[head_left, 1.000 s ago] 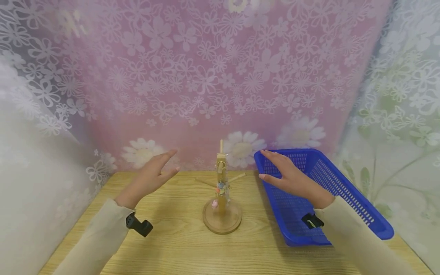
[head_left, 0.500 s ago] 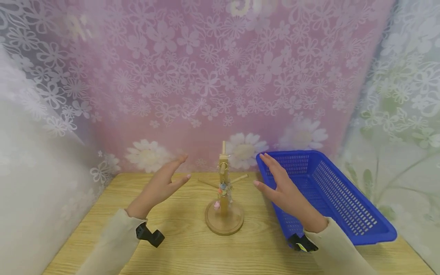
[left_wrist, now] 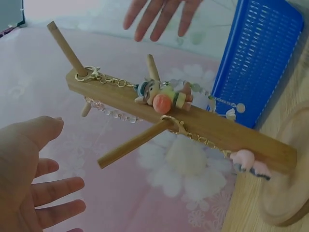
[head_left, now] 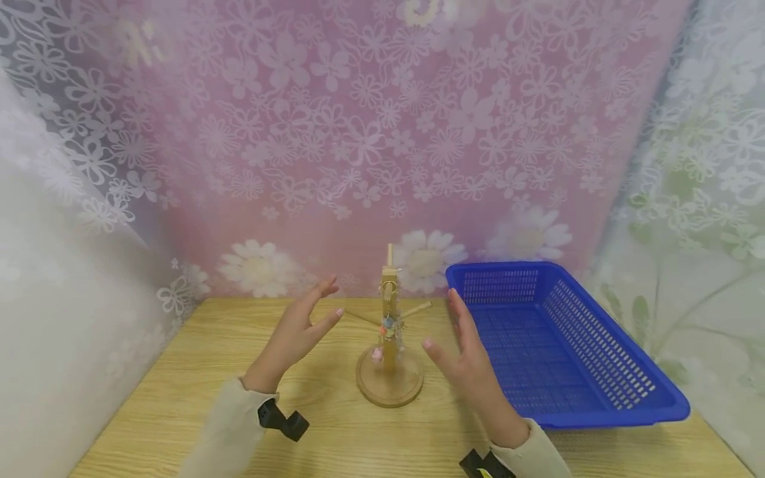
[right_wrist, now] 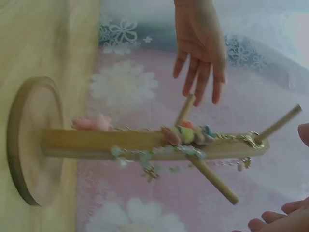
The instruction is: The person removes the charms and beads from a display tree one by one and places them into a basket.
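A wooden peg stand with a round base stands upright on the table. From its pegs hang a keychain with a small cartoon figure holding an orange ball, and another with a pink charm. Beaded strands in pale green and clear hang there too. My left hand hovers to the left of the stand, fingers extended, touching nothing. On the other side my right hand is held in the air between stand and basket, also with extended fingers and holding nothing.
A blue plastic basket with perforated walls sits on the right of the wooden table. Behind the table hangs a pink flowered curtain. Pale cloth also borders both sides.
Both hands have moved inward towards the stand. My right hand has come left and down, away from over the basket. The stand and its charms stay in place.
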Demonstrator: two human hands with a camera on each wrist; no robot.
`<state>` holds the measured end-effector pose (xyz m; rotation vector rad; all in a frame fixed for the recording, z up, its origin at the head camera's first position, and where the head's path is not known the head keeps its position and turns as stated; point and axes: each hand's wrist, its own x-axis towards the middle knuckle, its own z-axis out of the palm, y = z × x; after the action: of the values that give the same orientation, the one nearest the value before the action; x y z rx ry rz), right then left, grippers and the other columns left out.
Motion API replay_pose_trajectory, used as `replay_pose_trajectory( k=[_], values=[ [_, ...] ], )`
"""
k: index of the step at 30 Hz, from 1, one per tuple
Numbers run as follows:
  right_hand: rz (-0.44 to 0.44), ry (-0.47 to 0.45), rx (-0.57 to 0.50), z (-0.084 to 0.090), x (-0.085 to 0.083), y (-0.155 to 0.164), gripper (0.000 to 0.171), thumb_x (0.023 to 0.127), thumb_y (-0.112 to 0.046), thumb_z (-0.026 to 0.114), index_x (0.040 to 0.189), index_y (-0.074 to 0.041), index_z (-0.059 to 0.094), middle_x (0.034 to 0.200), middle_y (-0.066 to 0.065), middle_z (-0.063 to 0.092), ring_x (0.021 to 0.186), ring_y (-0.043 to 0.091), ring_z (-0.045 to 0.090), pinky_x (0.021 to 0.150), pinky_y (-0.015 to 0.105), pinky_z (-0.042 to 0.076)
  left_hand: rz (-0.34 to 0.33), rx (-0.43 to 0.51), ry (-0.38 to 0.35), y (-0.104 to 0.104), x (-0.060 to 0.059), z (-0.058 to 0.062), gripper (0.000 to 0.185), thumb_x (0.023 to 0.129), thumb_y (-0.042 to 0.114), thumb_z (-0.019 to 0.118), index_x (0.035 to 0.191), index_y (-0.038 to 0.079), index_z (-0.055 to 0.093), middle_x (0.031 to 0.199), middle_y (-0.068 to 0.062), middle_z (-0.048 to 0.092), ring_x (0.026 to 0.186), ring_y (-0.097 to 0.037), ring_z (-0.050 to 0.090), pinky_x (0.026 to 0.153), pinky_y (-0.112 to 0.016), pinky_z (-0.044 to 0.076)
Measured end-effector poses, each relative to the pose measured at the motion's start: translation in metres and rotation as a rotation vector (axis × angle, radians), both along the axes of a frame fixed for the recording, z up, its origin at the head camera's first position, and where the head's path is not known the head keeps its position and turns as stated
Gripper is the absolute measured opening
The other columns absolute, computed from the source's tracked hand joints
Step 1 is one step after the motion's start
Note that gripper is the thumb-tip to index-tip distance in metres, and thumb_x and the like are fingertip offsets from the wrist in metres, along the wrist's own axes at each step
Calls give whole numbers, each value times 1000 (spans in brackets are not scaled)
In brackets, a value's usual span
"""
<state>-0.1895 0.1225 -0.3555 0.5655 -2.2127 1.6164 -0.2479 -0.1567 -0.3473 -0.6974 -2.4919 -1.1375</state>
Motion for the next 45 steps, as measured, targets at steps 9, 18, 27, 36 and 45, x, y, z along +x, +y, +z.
replay_pose_trajectory(
  k=[9,18,27,36,45],
  values=[
    [26,10,-192,-34,-5,-29,82,87,-3,64,151,-8,12,153,17,21,140,33,19,111,57,17,-43,225,-4,13,-2,-11,53,94,20,61,142,14,42,130,-12,57,122,-28,51,99,-56,38],
    [-10,-49,-353,-57,-20,-43,71,85,0,65,143,-1,24,141,18,34,130,33,32,110,54,22,-71,481,-186,28,-9,-21,47,94,13,59,139,9,46,129,-17,57,112,-31,57,95,-44,46],
    [-48,-149,-360,-77,-34,-47,58,86,-5,68,134,4,38,132,21,46,124,33,41,108,52,29,-78,590,-300,35,-18,-31,41,92,20,63,132,11,55,125,-15,60,118,-27,54,99,-42,44],
    [-111,-121,-343,-82,-39,-53,44,81,-6,74,120,2,56,120,16,59,113,28,55,103,42,39,-88,636,-325,37,-22,-40,36,90,18,66,123,7,61,116,-17,64,101,-20,63,91,-32,49],
    [-190,-57,-392,-85,-42,-54,29,78,0,75,104,6,64,105,18,66,97,19,62,91,20,47,-65,703,-310,38,-25,-44,31,89,13,66,114,-6,63,108,-22,66,102,-22,64,87,-31,51]
  ],
)
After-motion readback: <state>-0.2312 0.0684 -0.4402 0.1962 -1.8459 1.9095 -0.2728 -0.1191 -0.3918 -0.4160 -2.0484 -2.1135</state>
